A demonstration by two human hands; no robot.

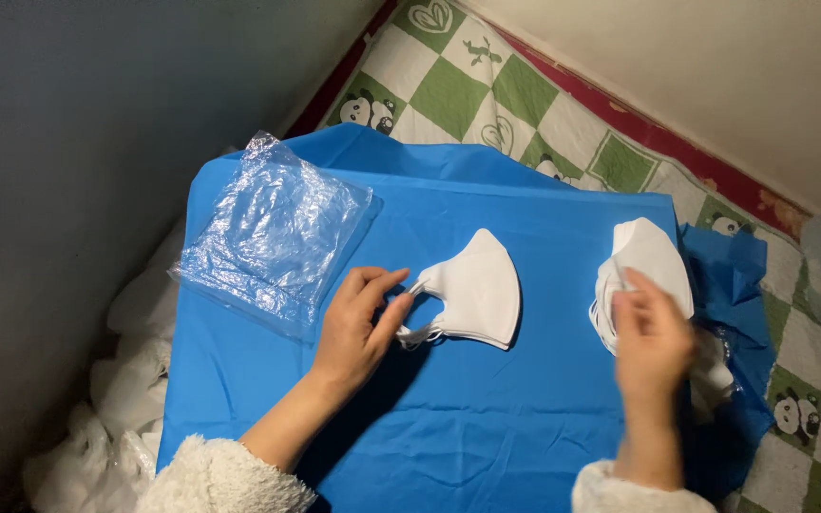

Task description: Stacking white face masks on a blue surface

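Note:
A folded white face mask (475,290) lies in the middle of a blue sheet (448,418). My left hand (358,323) pinches its ear loop at the mask's left edge between thumb and fingers. Right of it rests a stack of white masks (646,256). My right hand (653,342), blurred, lies on the near side of that stack, with fingers touching the top mask. Whether it grips one I cannot tell.
A pile of clear plastic bags (277,233) sits at the sheet's far left corner. A green and white checked quilt with panda prints (515,85) lies beyond the sheet and to its right. A dark wall (78,161) stands on the left, with white crumpled material (125,399) below it.

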